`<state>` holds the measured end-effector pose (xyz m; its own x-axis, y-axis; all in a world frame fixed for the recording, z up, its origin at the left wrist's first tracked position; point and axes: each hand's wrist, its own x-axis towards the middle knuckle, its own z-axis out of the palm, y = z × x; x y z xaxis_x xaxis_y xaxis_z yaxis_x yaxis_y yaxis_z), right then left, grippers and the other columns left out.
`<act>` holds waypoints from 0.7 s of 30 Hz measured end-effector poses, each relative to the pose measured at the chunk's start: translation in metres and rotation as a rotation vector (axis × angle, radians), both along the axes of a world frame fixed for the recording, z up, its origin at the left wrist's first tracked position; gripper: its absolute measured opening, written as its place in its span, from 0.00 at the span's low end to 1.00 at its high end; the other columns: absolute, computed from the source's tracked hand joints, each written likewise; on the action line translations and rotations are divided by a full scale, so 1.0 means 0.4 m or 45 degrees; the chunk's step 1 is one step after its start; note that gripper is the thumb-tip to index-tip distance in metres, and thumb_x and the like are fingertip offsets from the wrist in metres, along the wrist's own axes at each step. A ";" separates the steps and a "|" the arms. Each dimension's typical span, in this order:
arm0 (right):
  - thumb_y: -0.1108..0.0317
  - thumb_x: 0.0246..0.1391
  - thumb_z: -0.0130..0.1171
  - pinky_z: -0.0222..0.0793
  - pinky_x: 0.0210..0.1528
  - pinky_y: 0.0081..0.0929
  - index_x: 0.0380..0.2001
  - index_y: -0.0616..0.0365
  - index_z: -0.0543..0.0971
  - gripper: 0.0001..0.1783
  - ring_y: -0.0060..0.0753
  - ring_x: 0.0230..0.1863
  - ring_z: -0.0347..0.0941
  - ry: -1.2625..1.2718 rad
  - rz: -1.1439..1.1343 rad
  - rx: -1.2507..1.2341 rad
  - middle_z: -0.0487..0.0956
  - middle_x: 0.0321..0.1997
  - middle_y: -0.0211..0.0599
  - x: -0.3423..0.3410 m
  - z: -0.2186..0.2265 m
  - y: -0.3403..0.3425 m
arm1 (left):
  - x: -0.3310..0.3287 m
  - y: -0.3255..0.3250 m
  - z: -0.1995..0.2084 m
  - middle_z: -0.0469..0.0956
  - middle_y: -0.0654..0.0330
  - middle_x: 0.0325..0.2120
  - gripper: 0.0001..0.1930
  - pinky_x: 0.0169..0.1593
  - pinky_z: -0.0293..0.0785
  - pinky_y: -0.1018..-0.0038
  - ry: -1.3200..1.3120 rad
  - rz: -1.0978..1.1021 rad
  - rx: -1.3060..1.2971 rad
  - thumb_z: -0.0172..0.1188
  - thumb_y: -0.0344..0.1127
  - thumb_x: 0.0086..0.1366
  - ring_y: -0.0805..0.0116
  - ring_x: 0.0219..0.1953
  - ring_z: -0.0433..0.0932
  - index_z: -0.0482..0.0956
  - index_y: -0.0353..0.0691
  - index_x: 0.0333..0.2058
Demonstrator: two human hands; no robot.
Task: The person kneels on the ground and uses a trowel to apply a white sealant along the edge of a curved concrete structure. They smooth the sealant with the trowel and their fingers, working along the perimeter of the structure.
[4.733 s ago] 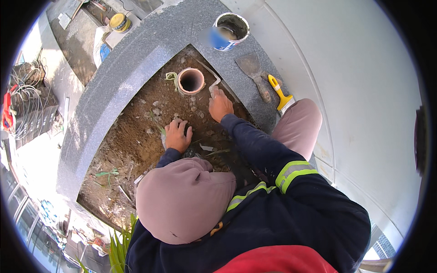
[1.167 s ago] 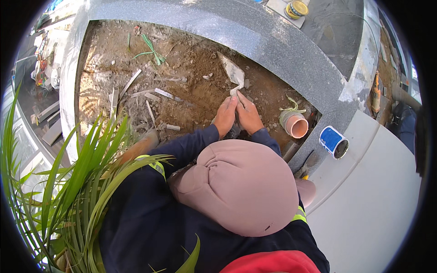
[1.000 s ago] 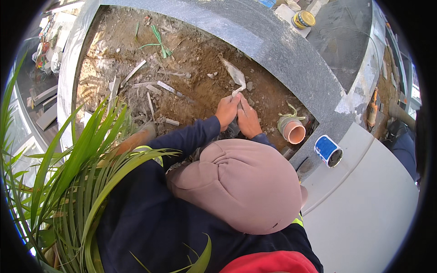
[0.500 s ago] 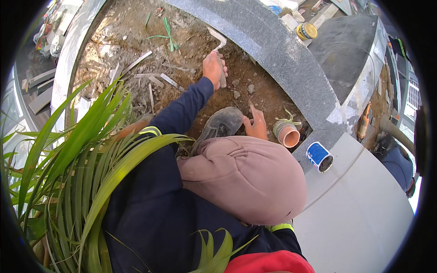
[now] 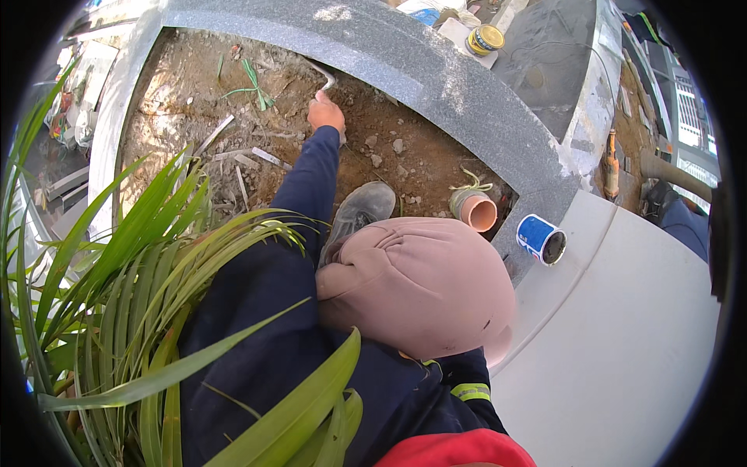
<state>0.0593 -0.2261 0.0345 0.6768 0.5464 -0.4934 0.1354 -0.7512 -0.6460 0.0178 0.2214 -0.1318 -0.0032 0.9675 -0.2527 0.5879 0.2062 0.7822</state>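
My left hand (image 5: 325, 114) reaches far forward over the soil bed (image 5: 393, 159), closed around a thin pale curved piece (image 5: 327, 79) that rests against the inner face of the grey granite curb (image 5: 436, 78). Its navy sleeve runs back beside my pink cap (image 5: 424, 284). My right hand is hidden under the cap. My grey shoe (image 5: 359, 208) stands in the dirt just ahead of the cap. An orange pipe end (image 5: 476, 212) with a yellowish tie sticks up from the soil to the right.
A blue paint tin (image 5: 541, 239) sits on the pale paving by the curb. A yellow-lidded tin (image 5: 485, 39) lies beyond the curb. Long green palm leaves (image 5: 156, 265) crowd the left. Green strapping (image 5: 253, 78), stones and wood scraps litter the soil. Another person's leg (image 5: 685, 222) shows at right.
Both hands were together on the pale piece beside the pipe. My left hand then carried it forward and left to the curb, while my right hand dropped out of sight.
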 end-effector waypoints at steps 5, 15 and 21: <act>0.65 0.61 0.64 0.78 0.38 0.34 0.63 0.69 0.72 0.30 0.37 0.34 0.81 -0.027 -0.193 0.052 0.81 0.43 0.49 0.010 0.067 -0.046 | 0.013 -0.160 0.198 0.73 0.51 0.18 0.27 0.19 0.73 0.58 -0.513 0.313 -0.562 0.41 0.56 0.79 0.54 0.14 0.72 0.69 0.32 0.36; 0.68 0.60 0.65 0.76 0.37 0.35 0.60 0.70 0.74 0.28 0.39 0.31 0.80 -0.165 -0.070 0.333 0.81 0.40 0.46 -0.005 0.067 -0.012 | -0.021 -0.503 0.272 0.73 0.60 0.24 0.17 0.16 0.69 0.70 -0.374 -0.554 -0.504 0.52 0.46 0.77 0.71 0.15 0.72 0.66 0.36 0.40; 0.68 0.59 0.64 0.75 0.38 0.39 0.60 0.69 0.74 0.28 0.42 0.31 0.78 -0.175 0.019 0.207 0.81 0.40 0.46 0.016 0.078 -0.006 | -0.112 -0.130 0.217 0.82 0.38 0.37 0.24 0.49 0.73 0.53 0.085 -0.160 0.067 0.58 0.48 0.72 0.40 0.42 0.82 0.77 0.24 0.44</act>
